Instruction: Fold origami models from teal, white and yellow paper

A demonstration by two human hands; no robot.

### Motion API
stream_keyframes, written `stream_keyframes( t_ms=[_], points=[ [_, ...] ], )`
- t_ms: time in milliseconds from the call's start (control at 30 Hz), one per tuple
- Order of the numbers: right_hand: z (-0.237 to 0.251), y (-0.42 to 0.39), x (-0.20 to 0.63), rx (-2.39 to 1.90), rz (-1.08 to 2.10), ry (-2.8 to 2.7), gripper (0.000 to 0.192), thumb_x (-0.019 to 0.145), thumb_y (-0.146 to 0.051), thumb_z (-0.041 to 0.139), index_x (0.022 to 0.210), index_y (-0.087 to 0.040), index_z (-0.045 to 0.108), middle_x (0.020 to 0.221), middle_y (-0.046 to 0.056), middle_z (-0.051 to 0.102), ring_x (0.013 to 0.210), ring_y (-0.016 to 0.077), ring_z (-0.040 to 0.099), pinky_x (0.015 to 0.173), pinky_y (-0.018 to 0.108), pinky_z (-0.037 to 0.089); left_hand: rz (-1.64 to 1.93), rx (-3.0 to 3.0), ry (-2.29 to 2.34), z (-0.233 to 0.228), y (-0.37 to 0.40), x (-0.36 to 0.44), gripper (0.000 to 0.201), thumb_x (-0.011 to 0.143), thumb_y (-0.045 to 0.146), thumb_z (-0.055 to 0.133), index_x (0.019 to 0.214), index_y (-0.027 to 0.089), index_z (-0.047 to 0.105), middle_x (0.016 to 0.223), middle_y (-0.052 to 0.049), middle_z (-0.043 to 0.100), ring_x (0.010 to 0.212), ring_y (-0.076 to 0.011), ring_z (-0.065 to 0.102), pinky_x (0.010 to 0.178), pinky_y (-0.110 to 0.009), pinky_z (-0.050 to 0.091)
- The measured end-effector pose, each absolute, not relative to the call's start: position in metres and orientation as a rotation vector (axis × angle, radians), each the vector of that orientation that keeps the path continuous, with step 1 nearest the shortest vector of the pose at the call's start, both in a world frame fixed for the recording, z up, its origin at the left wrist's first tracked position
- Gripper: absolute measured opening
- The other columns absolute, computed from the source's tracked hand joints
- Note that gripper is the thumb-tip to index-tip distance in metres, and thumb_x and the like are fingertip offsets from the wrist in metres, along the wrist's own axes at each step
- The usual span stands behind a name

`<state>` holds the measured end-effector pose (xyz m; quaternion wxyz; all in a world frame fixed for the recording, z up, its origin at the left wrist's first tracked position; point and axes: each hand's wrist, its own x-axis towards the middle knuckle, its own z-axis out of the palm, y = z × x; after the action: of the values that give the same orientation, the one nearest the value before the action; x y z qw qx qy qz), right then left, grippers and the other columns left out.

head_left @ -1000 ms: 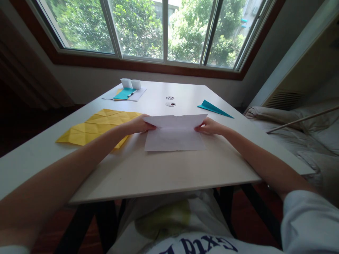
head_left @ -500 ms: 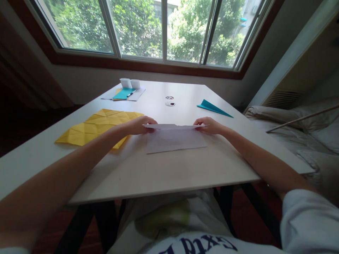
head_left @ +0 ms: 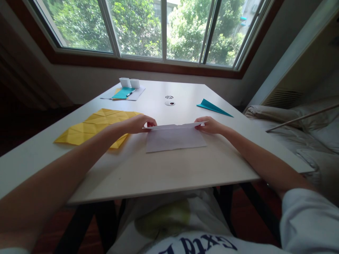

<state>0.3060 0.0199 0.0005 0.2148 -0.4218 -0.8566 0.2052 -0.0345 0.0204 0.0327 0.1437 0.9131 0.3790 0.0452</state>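
A white sheet of paper (head_left: 175, 139) lies on the table in front of me, its far edge folded up into a narrow raised strip. My left hand (head_left: 143, 124) grips the left end of that strip, with the fingers curled behind it. At the opposite end my right hand (head_left: 208, 125) pinches the strip between thumb and fingers. Part of the fingers on both hands is hidden by the paper. Just left of my left hand, and partly behind the forearm, spreads a creased yellow paper (head_left: 96, 123).
A folded teal paper (head_left: 215, 108) rests at the right side of the white table (head_left: 164, 176). Far left are two small white containers (head_left: 129, 83), a teal sheet (head_left: 123, 93) and a pen (head_left: 130, 94) on other sheets. A round table fitting (head_left: 170, 103) sits mid-table.
The raised strip's right end has tipped up slightly, and my left fingers have shifted a little on its left end. The other things stay where they were.
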Motion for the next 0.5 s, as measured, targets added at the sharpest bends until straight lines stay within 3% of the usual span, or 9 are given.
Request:
stream_keyframes(
  t_ms=[233,500],
  points=[
    [0.003,0.021,0.304,-1.215,0.466,-2.457,0.02,0.072,-0.02,0.053,0.085,-0.015,0.068,0.085,0.006,0.068,0.077,0.0166,0.058,0.071,0.027,0.043,0.109,2.586,1.08,0.02,0.034,-0.044,0.038,0.063,0.014,0.05,0.093,0.024,0.071,0.086,-0.001,0.067,0.076,-0.014,0.058,0.064,-0.019,0.042],
    [0.006,0.02,0.307,-1.178,0.463,-2.545,0.027,0.067,-0.014,0.054,0.091,-0.016,0.066,0.092,0.006,0.067,0.081,0.0171,0.058,0.073,0.026,0.043,0.003,2.659,1.08,0.023,0.031,-0.043,0.042,0.065,0.01,0.048,0.098,0.025,0.069,0.088,-0.001,0.066,0.077,-0.0135,0.058,0.067,-0.019,0.043]
  ],
)
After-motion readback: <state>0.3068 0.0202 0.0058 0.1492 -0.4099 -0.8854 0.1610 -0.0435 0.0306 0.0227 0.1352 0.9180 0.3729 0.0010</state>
